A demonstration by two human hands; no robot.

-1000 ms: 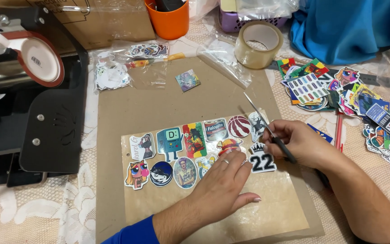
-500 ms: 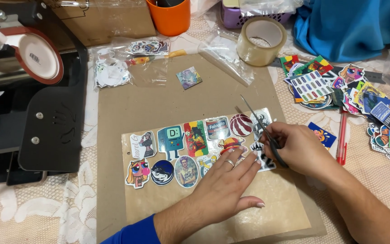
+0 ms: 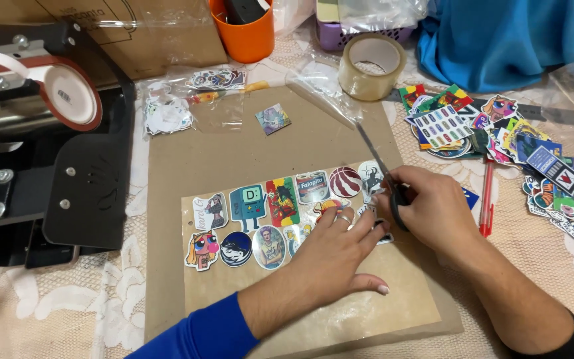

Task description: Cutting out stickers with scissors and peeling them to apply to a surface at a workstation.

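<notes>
1. Lace-patterned cloth covers a cluttered craft table [image 3: 68, 312], seen from above, with a brown cardboard sheet [image 3: 234, 149] lying flat in the middle.
2. On the cardboard rests a clear film sheet [image 3: 340, 312] carrying two rows of colourful die-cut stickers [image 3: 260, 213].
3. The left hand [image 3: 330, 256], in a blue sleeve, lies flat with fingers spread, pressing the film down near the right end of the rows; it grips nothing.
4. The right hand [image 3: 433, 209] is closed around the dark handles of scissors [image 3: 377, 156], whose blades point up and away over the cardboard; how far the blades are parted cannot be told.
5. The film looks thin, light, limp and slippery, likely to curl or slide, so it is best pinned flat or lifted by a bare edge.
6. Nearby: a tape roll [image 3: 371, 65], an orange cup [image 3: 242, 30], a loose sticker pile [image 3: 499, 133], a red pen [image 3: 486, 199] and a black press machine [image 3: 41, 139] at left.
</notes>
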